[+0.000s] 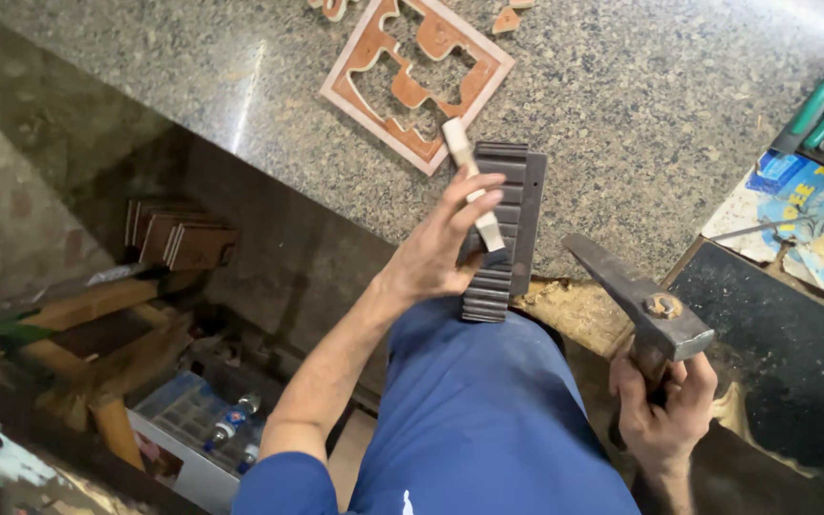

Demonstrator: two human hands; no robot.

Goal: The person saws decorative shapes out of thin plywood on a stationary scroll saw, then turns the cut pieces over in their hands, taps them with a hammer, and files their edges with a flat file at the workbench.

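Granite counter point(622, 105) | left hand point(441, 253) grip closed on pale stick point(474, 186) and ribbed block point(507, 234) | right hand point(665, 405) fist around hammer point(646, 305) | floor box point(183, 420) holds bottles point(231, 422)

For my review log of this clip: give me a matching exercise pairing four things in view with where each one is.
Things:
1. pale stick
2. hammer
3. square cut-out tile
4. dark ribbed block

Places:
A. lying flat on the granite counter
B. gripped in the right hand
C. pinched in the left hand, over the block
D. at the counter's edge, over the person's lap

Pairs: 1-C, 2-B, 3-A, 4-D
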